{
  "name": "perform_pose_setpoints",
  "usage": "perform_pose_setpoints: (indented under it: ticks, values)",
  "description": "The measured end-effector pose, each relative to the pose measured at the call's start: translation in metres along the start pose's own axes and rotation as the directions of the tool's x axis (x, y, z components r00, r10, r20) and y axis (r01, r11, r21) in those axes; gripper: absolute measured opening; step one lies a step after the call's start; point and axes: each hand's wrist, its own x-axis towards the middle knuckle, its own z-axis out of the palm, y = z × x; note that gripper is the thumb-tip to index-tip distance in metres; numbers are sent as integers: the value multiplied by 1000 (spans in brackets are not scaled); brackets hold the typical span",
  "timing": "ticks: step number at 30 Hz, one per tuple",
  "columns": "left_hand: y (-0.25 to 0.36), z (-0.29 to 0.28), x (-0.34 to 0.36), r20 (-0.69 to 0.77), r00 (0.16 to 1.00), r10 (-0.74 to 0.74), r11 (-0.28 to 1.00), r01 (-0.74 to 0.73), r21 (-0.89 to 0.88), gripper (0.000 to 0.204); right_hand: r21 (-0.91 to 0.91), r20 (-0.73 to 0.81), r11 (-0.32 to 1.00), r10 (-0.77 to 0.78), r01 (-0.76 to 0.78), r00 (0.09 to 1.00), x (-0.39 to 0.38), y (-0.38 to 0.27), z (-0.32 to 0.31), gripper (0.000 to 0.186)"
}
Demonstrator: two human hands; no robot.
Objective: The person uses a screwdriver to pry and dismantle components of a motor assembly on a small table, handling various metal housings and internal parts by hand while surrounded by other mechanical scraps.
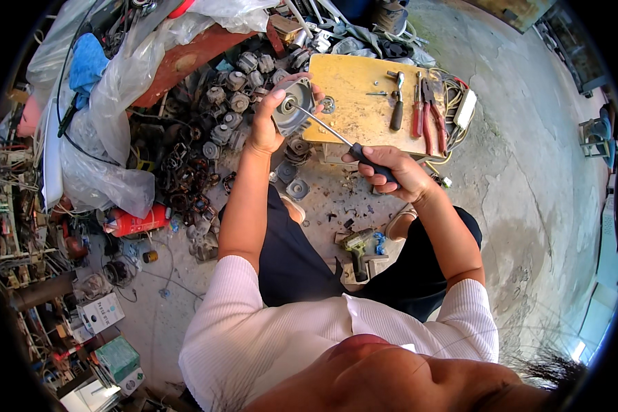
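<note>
My left hand (266,118) grips a grey metal motor end cover (296,113) by its rim, its hollow side turned toward me. My right hand (397,172) is closed round the black handle of a screwdriver (336,134). The long shaft reaches up and left, and its tip meets the round seat at the cover's middle. Both hands are above the near left corner of a small yellow-topped table (353,89). On that top lie a ratchet wrench (397,103), a red-handled screwdriver (417,106), red-handled pliers (431,117) and a small bolt (376,93).
Beyond my left arm, several used motors (237,89) are heaped on the floor, with dark coils (185,165) beside them. A red fire extinguisher (137,220) lies further left. Between my feet sits a green power drill (357,250). Cables (456,103) hang at the table's right edge.
</note>
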Motion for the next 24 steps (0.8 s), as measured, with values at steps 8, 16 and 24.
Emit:
perform_pose_setpoints:
  ticks: [8,16,24]
  values:
    - [-11,-2,10,-62,998,4,1000,-6,-29,68,-271,-153,951,-198,152,968,7,24,21,38]
    - [-16,3,10,-26,1000,-12,999,11,-49,58,61,25,997,35,-36,999,4,18,5,38]
    - [-25,5,16,-147,989,23,1000,-23,5,62,-406,-173,907,-198,114,965,16,37,10,41]
